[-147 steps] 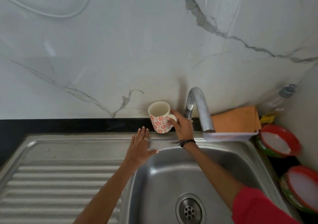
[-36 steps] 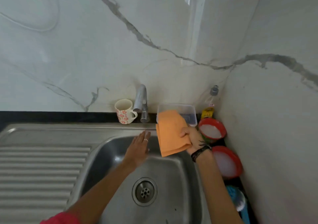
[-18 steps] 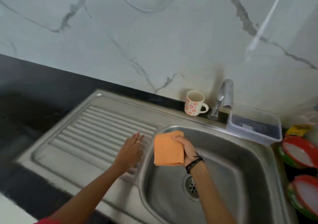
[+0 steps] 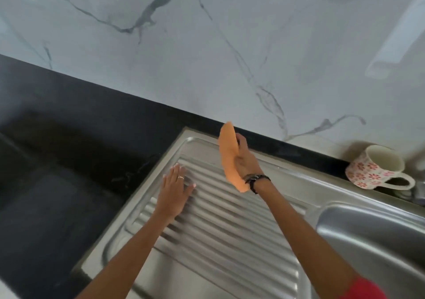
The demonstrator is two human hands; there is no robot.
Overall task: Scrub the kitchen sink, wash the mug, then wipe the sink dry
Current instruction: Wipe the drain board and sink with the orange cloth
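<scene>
Cloth [image 4: 227,153] carried from basin to drainboard [image 4: 220,227], right hand [image 4: 243,158] fingers gripping it; left hand [image 4: 176,188] flat, fingers spread, nine o'clock (drying starts).

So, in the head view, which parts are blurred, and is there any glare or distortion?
Head view: motion blur smears the drainboard ridges near the left hand and softens the orange cloth held by the right hand; the mug is a little soft; pale reflections on the marble wall; wide-angle lens tilts the counter edge.

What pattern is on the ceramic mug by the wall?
Red-pink flowers on the cream ceramic mug, clearest in the head view.
</scene>
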